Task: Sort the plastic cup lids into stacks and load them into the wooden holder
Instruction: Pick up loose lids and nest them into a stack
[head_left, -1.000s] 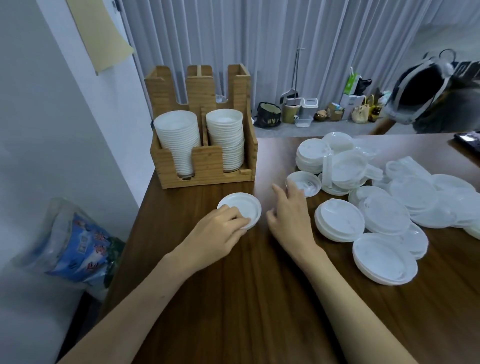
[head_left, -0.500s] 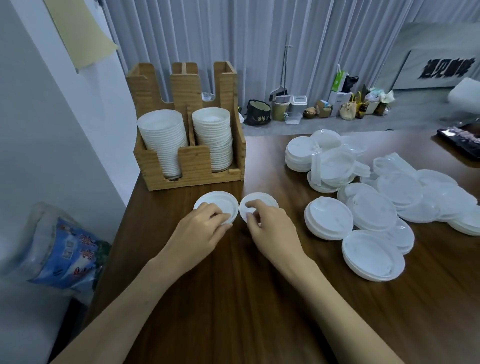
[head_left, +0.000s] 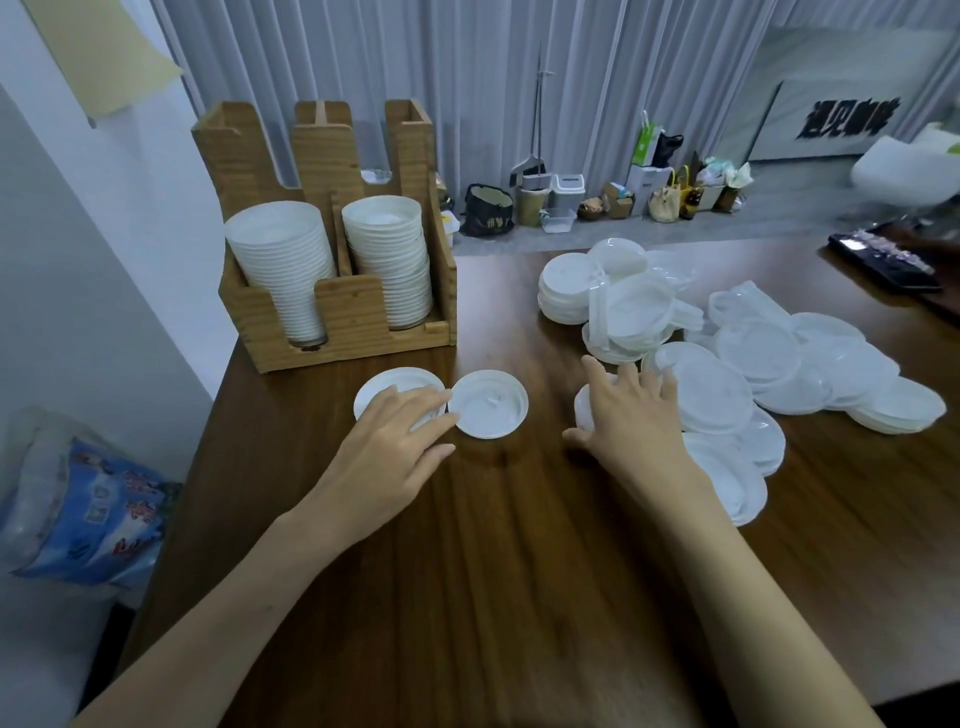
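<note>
- Left hand (head_left: 395, 447) lies flat, fingers nearly straight and relaxed, resting on a white lid (head_left: 382, 391) on the table (head_left: 467, 571); it grips nothing.
- Its fingertips touch the rim of a second lid (head_left: 491, 404), which lies just beside the first, the two rims touching or nearly so.
- Right hand (head_left: 631, 415) is spread wide with straight fingers, laid over a low stack of lids (head_left: 583, 410) at the near left edge of the loose pile (head_left: 779, 364); the thumb sits at the stack's near side, and nothing is curled round it.
- Both single lids lie just in front of the wooden holder (head_left: 343, 317), which stands upright at the far left corner of the table.
- Two compartments of the holder are loaded: a tall left stack (head_left: 280, 260) and a right stack (head_left: 387, 260), each rising above the front wall.
- Loose lids, some in short stacks and some overlapping, cover the far right part of the table.
- A dark flat object (head_left: 883, 265) lies at the far right edge; what it is cannot be told.
- A blue plastic bag (head_left: 88, 519) sits below the table's left edge.
</note>
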